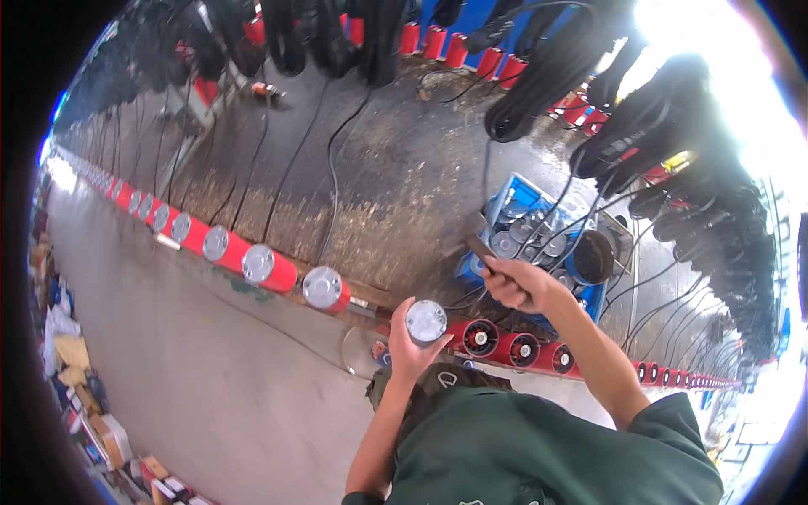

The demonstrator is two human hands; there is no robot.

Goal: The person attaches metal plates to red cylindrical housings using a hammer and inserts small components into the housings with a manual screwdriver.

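My left hand (pixel 410 349) has its fingers wrapped tight around a red cylindrical motor with a silver metal end cap (pixel 426 321), held upright at the near end of the long row of matching red cylinders (pixel 252 263) on the bench edge. My right hand (pixel 515 284) is fisted on a dark-handled tool (pixel 480 247) (its head is too blurred to identify), arm raised over the blue plastic crate of silver caps (pixel 520 195).

I see open floor (pixel 194 353) to my left, while the red cylinder row (pixel 252 265), blue crate (pixel 518 198) and hanging cables (pixel 539 67) crowd ahead and right.
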